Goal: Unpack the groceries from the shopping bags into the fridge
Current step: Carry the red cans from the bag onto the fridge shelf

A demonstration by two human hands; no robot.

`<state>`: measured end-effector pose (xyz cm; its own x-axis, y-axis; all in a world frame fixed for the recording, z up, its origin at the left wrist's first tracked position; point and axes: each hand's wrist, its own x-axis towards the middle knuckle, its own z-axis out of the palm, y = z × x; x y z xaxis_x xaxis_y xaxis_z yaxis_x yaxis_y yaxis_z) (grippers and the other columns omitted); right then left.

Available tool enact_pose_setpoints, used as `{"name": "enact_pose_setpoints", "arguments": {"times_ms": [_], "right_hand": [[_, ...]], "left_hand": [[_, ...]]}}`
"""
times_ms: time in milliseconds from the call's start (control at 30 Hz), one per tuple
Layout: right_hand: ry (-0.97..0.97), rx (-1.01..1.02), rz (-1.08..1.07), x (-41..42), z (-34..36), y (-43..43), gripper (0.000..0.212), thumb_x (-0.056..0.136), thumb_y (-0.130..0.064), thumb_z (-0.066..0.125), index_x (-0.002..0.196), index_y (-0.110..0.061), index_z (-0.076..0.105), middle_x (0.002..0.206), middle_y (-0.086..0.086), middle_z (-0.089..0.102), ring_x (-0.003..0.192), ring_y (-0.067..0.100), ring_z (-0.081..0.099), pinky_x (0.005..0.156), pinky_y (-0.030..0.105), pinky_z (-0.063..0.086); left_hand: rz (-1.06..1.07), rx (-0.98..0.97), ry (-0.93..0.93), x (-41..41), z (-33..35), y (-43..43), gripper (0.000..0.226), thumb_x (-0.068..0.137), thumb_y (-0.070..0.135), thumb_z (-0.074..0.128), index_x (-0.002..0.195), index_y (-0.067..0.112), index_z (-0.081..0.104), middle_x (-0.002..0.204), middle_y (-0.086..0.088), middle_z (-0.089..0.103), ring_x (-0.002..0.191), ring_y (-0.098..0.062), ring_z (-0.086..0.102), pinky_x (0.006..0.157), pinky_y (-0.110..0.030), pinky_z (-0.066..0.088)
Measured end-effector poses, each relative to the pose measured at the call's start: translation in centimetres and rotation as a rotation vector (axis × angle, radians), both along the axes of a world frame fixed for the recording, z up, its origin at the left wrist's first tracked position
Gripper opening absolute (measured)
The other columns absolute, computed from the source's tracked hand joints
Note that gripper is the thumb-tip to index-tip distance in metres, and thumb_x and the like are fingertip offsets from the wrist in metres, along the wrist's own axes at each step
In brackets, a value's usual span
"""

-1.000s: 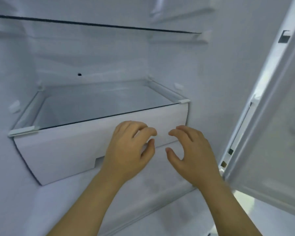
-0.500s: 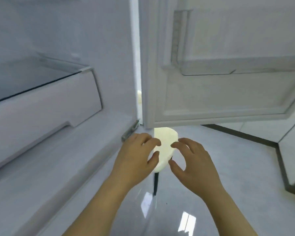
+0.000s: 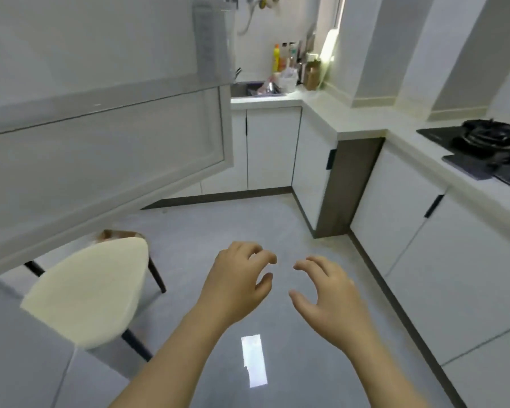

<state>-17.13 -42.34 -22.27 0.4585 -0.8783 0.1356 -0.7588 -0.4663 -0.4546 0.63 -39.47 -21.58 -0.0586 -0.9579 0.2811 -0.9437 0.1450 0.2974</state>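
Observation:
My left hand (image 3: pixel 236 284) and my right hand (image 3: pixel 330 298) hover side by side over the grey floor, fingers curled and apart, holding nothing. The open white fridge door (image 3: pixel 100 136) with its clear door shelf fills the upper left. A cream stool (image 3: pixel 92 293) with dark legs stands below the door, left of my left hand. Something brown (image 3: pixel 112 234) shows just behind the stool's far edge; I cannot tell what it is. No groceries are in either hand.
White base cabinets (image 3: pixel 424 245) run along the right under a pale counter with a black gas hob (image 3: pixel 489 148). At the back corner are a sink (image 3: pixel 256 89) and several bottles (image 3: pixel 289 60). Grey floor tiles (image 3: pixel 233 219) lie between the fridge door and the cabinets.
The view has swung right, from the fridge drawer past the door hinge out to the kitchen floor. Both hands stayed close together and empty, now over the floor beside the stool.

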Motion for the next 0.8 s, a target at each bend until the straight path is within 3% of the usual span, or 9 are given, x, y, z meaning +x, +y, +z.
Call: {"name": "enact_pose_setpoints", "arguments": {"times_ms": [133,333,500,800], "right_hand": [[0.025,0.004,-0.126,-7.9,0.0,-2.7,0.043,0.09,-0.044,0.05,0.131,-0.035,0.042,0.139,-0.017,0.036,0.13,0.004,0.031,0.105,0.022,0.029],[0.099,0.063,-0.329,-19.4,-0.1,-4.6,0.045,0.091,-0.046,0.045,0.134,-0.037,0.036,0.143,-0.018,0.029,0.133,0.004,0.025,0.107,0.021,0.023],[0.091,0.093,-0.555,-26.4,-0.7,-5.0,0.044,0.091,-0.045,0.044,0.134,-0.037,0.036,0.143,-0.018,0.028,0.134,0.005,0.023,0.108,0.022,0.02],[0.052,0.094,-0.912,-35.0,-1.6,-8.7,0.042,0.091,-0.044,0.045,0.132,-0.038,0.037,0.143,-0.019,0.027,0.134,0.004,0.022,0.107,0.023,0.02]], "left_hand": [[-0.136,-0.033,0.041,-8.3,-0.1,-4.8,0.026,0.09,0.028,0.057,0.114,0.021,0.062,0.111,0.003,0.059,0.106,-0.016,0.053,0.088,-0.026,0.039],[-0.317,-0.01,0.093,-19.8,-1.7,-10.7,0.024,0.09,0.029,0.057,0.113,0.024,0.062,0.113,0.006,0.058,0.107,-0.015,0.052,0.089,-0.026,0.043],[-0.539,0.042,0.059,-27.7,-3.0,-14.8,0.029,0.095,0.034,0.047,0.123,0.031,0.052,0.122,0.013,0.049,0.114,-0.008,0.042,0.096,-0.02,0.036],[-0.88,0.053,0.018,-39.5,-2.4,-23.9,0.032,0.094,0.03,0.046,0.125,0.026,0.052,0.124,0.007,0.049,0.117,-0.015,0.044,0.096,-0.027,0.035]]}}
